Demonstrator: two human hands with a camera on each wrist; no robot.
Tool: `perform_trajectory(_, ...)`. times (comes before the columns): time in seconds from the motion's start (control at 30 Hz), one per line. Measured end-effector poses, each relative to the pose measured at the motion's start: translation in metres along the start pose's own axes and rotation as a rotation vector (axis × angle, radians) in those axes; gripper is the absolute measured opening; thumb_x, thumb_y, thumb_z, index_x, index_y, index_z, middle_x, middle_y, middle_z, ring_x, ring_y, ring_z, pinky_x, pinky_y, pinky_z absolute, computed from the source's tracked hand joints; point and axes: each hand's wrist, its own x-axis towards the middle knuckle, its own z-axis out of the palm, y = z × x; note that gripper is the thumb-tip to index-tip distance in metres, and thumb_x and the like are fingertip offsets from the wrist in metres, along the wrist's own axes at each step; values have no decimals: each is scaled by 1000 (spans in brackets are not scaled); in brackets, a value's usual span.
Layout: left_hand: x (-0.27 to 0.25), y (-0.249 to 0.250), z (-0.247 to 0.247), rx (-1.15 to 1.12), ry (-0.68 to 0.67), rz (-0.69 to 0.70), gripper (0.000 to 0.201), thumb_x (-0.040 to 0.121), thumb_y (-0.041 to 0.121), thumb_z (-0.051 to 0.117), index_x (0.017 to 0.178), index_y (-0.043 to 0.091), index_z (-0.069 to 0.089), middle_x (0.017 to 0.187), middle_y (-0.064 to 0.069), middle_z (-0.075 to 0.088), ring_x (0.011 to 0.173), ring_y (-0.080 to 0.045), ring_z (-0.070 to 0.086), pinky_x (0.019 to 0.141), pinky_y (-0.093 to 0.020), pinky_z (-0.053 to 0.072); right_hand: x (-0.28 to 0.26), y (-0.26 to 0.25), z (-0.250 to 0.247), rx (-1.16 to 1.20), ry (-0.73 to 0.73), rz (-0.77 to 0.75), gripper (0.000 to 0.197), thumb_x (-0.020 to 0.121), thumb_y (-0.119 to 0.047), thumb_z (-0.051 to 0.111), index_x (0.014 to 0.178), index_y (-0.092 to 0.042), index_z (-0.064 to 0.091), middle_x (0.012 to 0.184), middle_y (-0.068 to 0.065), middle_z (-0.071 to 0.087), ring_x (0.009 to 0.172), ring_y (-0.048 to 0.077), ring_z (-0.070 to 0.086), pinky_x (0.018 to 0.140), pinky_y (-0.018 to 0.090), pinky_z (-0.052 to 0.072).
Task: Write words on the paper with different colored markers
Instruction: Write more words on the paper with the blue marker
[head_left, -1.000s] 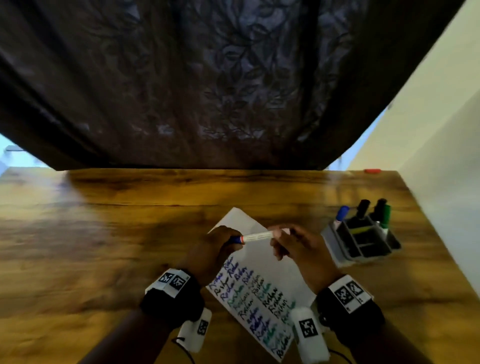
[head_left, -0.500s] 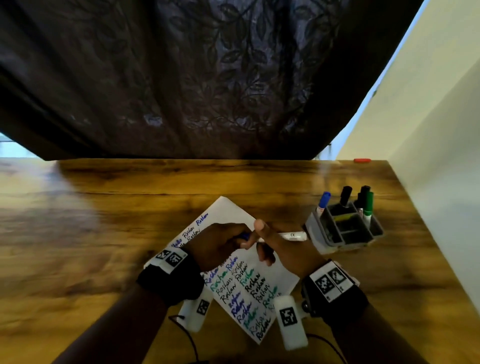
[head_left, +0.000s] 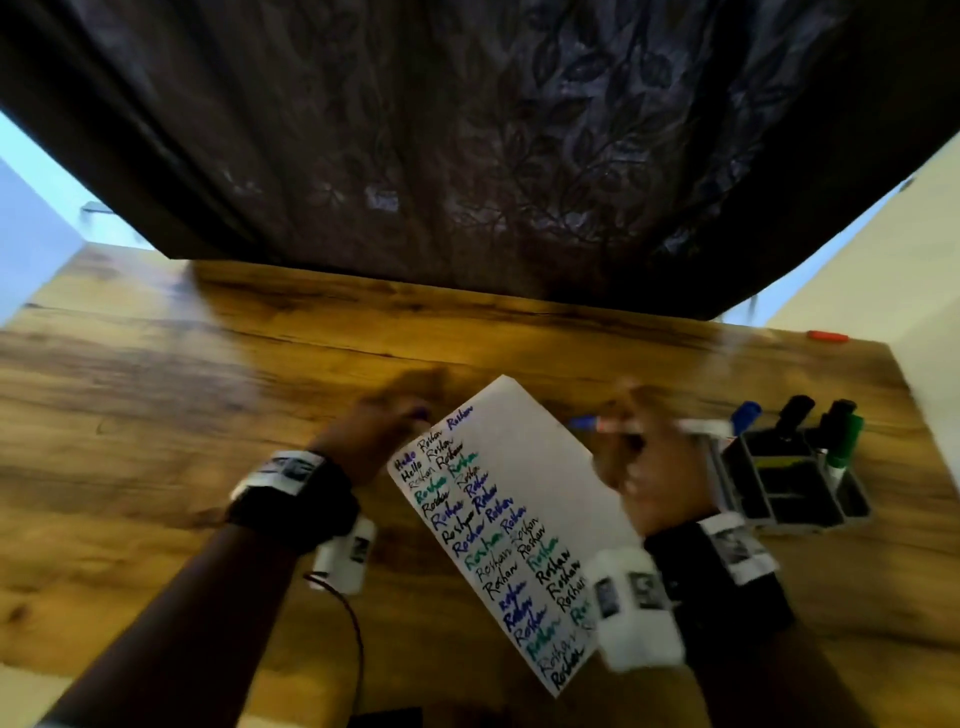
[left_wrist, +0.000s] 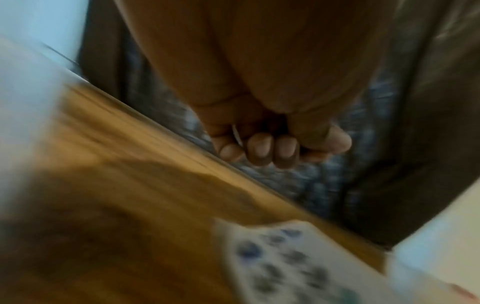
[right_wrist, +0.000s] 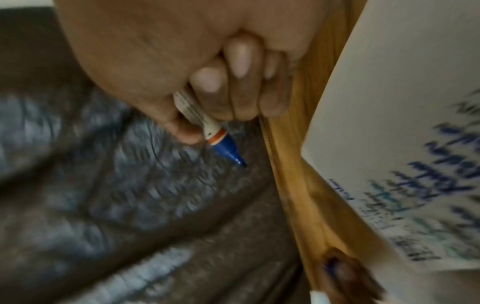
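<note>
Gripping a blue marker (head_left: 644, 425), my right hand (head_left: 649, 467) hangs above the right edge of the paper (head_left: 524, 467); fingers and thumb are curled round the white barrel. The marker is uncapped, blue tip (right_wrist: 235, 158) bare, lying roughly level and pointing left over the sheet, not touching it. Right wrist view confirms the hold: barrel pinched just behind the orange band.

My left hand (head_left: 379, 431) sits at the paper's upper left edge, low over the tabletop (head_left: 156, 415). Fingers (left_wrist: 259, 148) are curled in tight. The head view shows a small dark blue thing (head_left: 420, 414) at its fingertips, too blurred to name; whether it is held I cannot tell.

Paper lies slanted on the tabletop between the hands, left half filled with rows of handwritten words in blue, black and green, right half blank.

Grey organiser tray (head_left: 789, 499) stands just right of the right hand, holding upright markers: one blue cap (head_left: 746, 414), two black (head_left: 795, 410), one green (head_left: 847, 441). Dark patterned curtain (head_left: 467, 130) hangs behind the tabletop's far edge. Small red item (head_left: 827, 336) at the far right corner.
</note>
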Motion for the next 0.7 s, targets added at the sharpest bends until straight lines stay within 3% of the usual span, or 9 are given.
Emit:
perform_trajectory(0.1,-10,-51,-37,149,132,-184,19,98,41,45,101,25,53,90,-5,61,85,-26,60,76,-37,46,20,-17,-26,26,28,-65,45,97,-45,49,63,-16,58,40,-2,37,29,9,27,41,21,13)
perform_trajectory(0.23,4,-50,-16,91,49,-218,21,92,50,50,96,31,43,90,1,54,80,-26,59,68,-39,50,40,28,-4,-103,-26,-88,36,93,-39,54,77,-11,69,53,4,52,39,16,39,45,25,35)
perform_trajectory(0.3,14,-48,6,205,16,-228,49,77,73,49,97,28,42,102,1,48,99,-26,53,84,-42,46,47,54,17,-271,-102,-69,27,98,-28,49,95,-14,72,61,9,56,53,20,48,57,33,43)
perform_trajectory(0.37,18,-45,20,222,19,-260,71,66,84,44,105,25,43,111,0,42,117,-25,41,100,-46,31,50,70,33,-426,-171,-76,16,97,-16,51,104,-16,66,67,11,62,63,22,57,66,35,50)
perform_trajectory(0.43,20,-42,25,203,8,-325,79,71,76,57,123,19,40,130,-8,37,131,-27,30,106,-47,23,57,83,43,-522,-220,-110,10,92,-16,60,101,-17,61,73,8,72,72,19,68,72,34,56)
perform_trajectory(0.5,23,-40,26,255,8,-321,79,73,66,65,126,15,38,139,-9,31,135,-28,25,106,-47,22,63,95,46,-626,-242,-157,12,86,-21,66,97,-19,62,78,5,74,78,19,72,73,38,59)
perform_trajectory(0.53,25,-42,26,259,7,-316,77,73,65,66,124,15,38,138,-9,31,134,-28,26,106,-47,22,66,100,46,-677,-237,-179,13,84,-20,68,95,-20,63,79,3,75,78,18,72,70,38,60)
perform_trajectory(0.63,28,-49,26,251,19,-297,65,70,66,68,107,22,39,117,-2,34,123,-25,32,101,-46,26,72,111,45,-718,-199,-256,8,83,-12,71,91,-14,67,79,-6,73,73,3,69,60,19,54)
perform_trajectory(0.7,28,-53,28,252,29,-286,63,68,68,67,101,25,36,110,4,30,117,-23,34,97,-44,27,72,114,44,-714,-171,-289,8,81,-15,69,88,-11,67,79,-11,71,71,-1,67,58,12,49)
